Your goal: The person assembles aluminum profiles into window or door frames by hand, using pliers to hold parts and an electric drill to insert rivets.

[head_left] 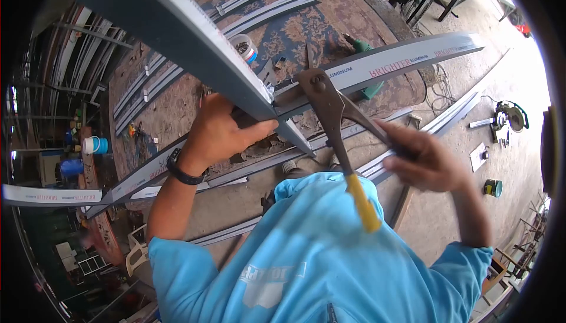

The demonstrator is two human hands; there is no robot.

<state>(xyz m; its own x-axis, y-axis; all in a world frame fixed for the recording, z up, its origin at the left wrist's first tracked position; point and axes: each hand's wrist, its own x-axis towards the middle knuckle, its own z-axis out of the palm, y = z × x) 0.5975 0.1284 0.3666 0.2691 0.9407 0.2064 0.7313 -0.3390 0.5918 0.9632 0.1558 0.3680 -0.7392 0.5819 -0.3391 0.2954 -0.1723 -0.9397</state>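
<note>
My left hand [215, 131], with a black band at the wrist, grips a grey aluminum profile [194, 40] near its lower end. That profile rises toward the upper left and meets a long profile [389, 66] marked "BRIGHTER ALUMINUM" at a corner. My right hand [424, 161], slightly blurred, is closed on one handle of a brown metal hand riveter [330, 105]. Its other handle, with a yellow grip [362, 202], hangs free in front of my blue shirt. The tool's head lies over the long profile beside the corner; whether its tip touches metal is hidden.
A patterned carpet [295, 28] covers the work table, bearing more profiles [271, 13], a white tub [243, 47] of small parts and a green drill [371, 90]. On the floor stand a fan [418, 2], a circular saw [510, 119] and a green can [493, 188].
</note>
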